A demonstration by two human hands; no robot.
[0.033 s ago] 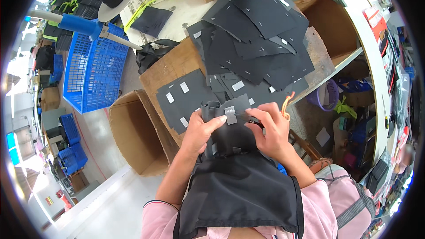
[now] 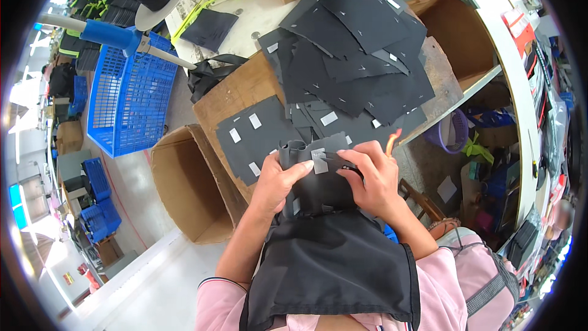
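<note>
Folded black fabric pieces rise from my lap in front of the black apron. My left hand is closed around their left side, its thumb pressing beside a white label. In my right hand is a pair of dark thread snips, pinched between thumb and fingers, with the tip against the label's right edge. An orange cord sticks up behind that hand. Part of the snips is hidden by the fingers.
A heap of black fabric panels with white labels covers much of the wooden board. More labelled panels lie nearer. An open cardboard box stands at the left, behind it a blue crate. A purple basket sits right, below the table.
The snips in my right hand have tilted slightly and moved left over the label. The orange cord has swung left and changed shape. My left hand keeps its grip.
</note>
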